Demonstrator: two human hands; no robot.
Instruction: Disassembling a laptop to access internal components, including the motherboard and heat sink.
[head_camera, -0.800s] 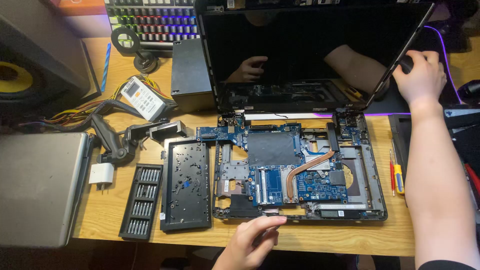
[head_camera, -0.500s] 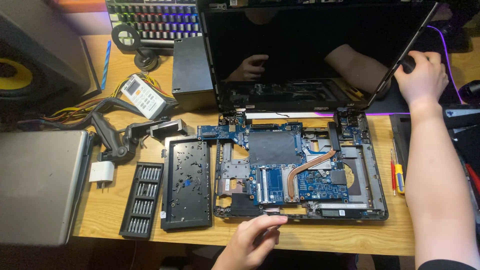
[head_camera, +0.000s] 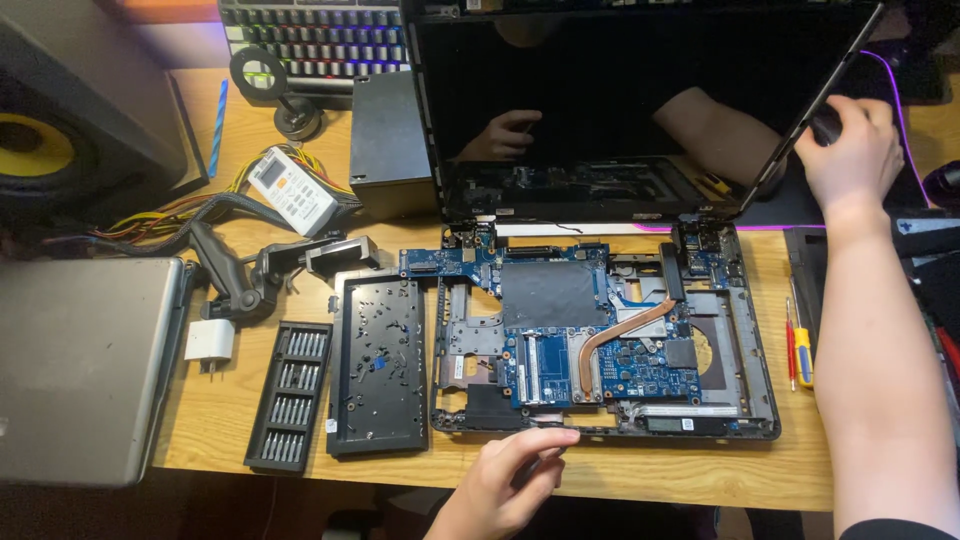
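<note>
A: What is that big thing on the wooden desk (head_camera: 640, 475)?

B: It is a laptop (head_camera: 600, 330) with its cover taken off. It sits in the middle of the desk. You can see its blue board (head_camera: 640, 365), a dark square plate (head_camera: 553, 294) and a bent copper pipe (head_camera: 625, 330) inside. Its black screen (head_camera: 620, 90) stands up at the back.

A: Where are the hands?

B: The left hand (head_camera: 510, 480) is at the front edge of the laptop. Its fingers are curled and one fingertip touches the frame. I cannot tell if it pinches anything. The right hand (head_camera: 850, 150) is up at the right side of the screen, closed around its edge.

A: What else is there?

B: A black keyboard tray (head_camera: 380, 365) lies just left of the laptop, and a box of screwdriver bits (head_camera: 290, 395) is beside that. A silver laptop (head_camera: 85, 370) lies far left
</note>
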